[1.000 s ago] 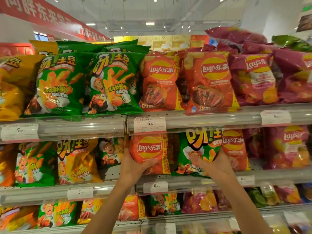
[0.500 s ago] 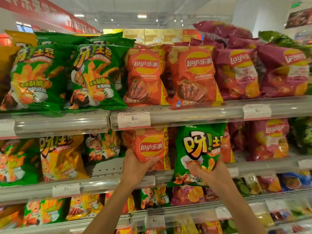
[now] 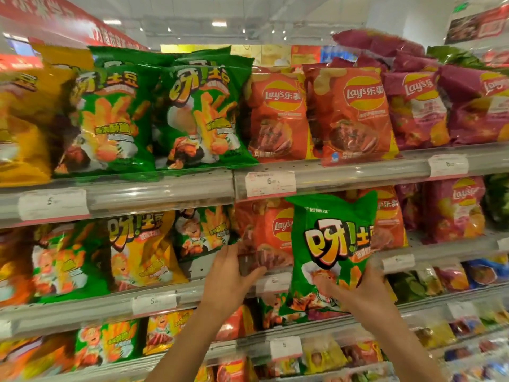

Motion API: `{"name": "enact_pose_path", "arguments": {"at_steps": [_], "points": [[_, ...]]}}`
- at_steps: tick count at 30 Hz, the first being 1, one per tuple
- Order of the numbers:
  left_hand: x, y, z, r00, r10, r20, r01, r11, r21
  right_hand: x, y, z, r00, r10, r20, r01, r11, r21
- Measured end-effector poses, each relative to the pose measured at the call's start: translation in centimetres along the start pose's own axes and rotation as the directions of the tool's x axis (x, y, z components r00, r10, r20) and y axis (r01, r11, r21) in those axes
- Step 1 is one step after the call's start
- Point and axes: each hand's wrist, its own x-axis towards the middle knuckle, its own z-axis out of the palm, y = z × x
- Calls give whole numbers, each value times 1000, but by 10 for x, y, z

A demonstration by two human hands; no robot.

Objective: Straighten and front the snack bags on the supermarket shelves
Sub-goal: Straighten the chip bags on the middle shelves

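Observation:
A green snack bag (image 3: 327, 244) is out in front of the middle shelf, upright, and my right hand (image 3: 358, 293) grips its lower right corner. Behind it stand orange Lay's bags; my left hand (image 3: 231, 277) holds the lower left edge of one orange Lay's bag (image 3: 261, 238) on the middle shelf (image 3: 165, 299). A gap of bare shelf back shows just left of that bag. Another orange Lay's bag (image 3: 388, 216) is partly hidden behind the green one.
The top shelf (image 3: 137, 188) carries green potato-stick bags (image 3: 198, 111), orange Lay's (image 3: 355, 114) and purple Lay's bags (image 3: 418, 106). Yellow and green bags (image 3: 137, 252) fill the middle shelf's left. Lower shelves hold several small bags. Price tags (image 3: 270, 183) line the rails.
My right hand has pulled the green bag out from the shelf, toward me and slightly down. My left hand stays on the orange Lay's bag. The view has shifted and blurred.

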Motion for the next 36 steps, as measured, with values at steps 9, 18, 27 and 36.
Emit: {"name": "enact_pose_path", "arguments": {"at_steps": [9, 18, 27, 36], "points": [[-55, -89, -86, 941, 240, -238, -196, 962, 191, -21, -13, 122, 999, 35, 40, -34, 998, -44], [-76, -165, -127, 939, 162, -302, 1, 880, 474, 11, -45, 194, 999, -6, 52, 15, 985, -172], [-76, -169, -116, 930, 194, -312, -28, 884, 466, 81, -47, 208, 997, 78, -10, -79, 993, -91], [-78, -171, -107, 917, 167, -361, 7, 900, 435, 88, -43, 201, 998, 61, 20, -57, 981, -186]]}}
